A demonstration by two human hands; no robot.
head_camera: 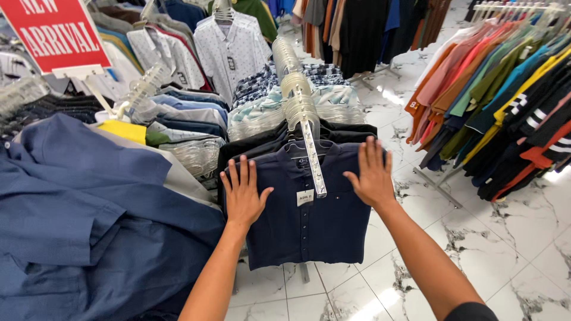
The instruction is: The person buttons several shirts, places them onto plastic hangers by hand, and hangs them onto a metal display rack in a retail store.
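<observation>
Head view: left hand (242, 191) lies flat on a navy shirt (309, 220), fingers spread, grip pinching nothing. Right hand (372, 175) does the same on the shirt's other shoulder — open palm, fingers apart. The shirt hangs at the front of a rack arm (312, 157), a white tag (305, 197) on its chest — blue shirts (83, 226) heaped left.

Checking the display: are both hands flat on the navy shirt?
Yes, the left hand and right hand lie open-palmed on the navy shirt.
</observation>
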